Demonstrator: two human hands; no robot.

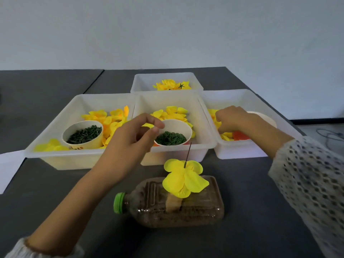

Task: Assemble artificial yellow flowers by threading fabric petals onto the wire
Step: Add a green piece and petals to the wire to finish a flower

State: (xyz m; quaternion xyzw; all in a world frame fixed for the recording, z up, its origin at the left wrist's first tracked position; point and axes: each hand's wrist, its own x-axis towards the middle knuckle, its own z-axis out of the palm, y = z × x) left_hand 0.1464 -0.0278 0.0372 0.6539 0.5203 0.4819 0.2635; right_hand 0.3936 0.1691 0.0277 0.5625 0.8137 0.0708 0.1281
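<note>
Dark grey tabletop (pixel 55 183) runs under a pale wall, and on it I watch both hands work from my remote seat. My left hand (pixel 134 138) hovers over the near rim of the middle tray (pixel 204 146), thumb and forefinger curved toward each other in a loose pinch; I cannot tell whether anything small sits between the fingertips. My right hand (pixel 232 118) reaches down into the right tray (pixel 242 153), fingers curled among the yellow petals (pixel 226 135) lying there; whether it has one gripped I cannot tell. A knitted sleeve (pixel 312 183) covers that forearm.

Just in front of the middle tray, the wire (pixel 188 155) stands nearly upright with a yellow flower (pixel 184 179) of fabric petals already threaded on it. Its base meets a clear bottle (pixel 186 211) lying on its side, filled with brown material, its green cap (pixel 119 202) pointing left.

Inside the middle tray a paper cup (pixel 178 125) holds small dark green pieces, with loose yellow petals behind it. The left tray (pixel 55 155) holds a second cup (pixel 74 127) of dark green pieces and more yellow petals. Behind them, a far tray (pixel 141 84) contains finished yellow flowers, one showing a green star-shaped piece. A white sheet (pixel 9 168) lies at the left edge.
</note>
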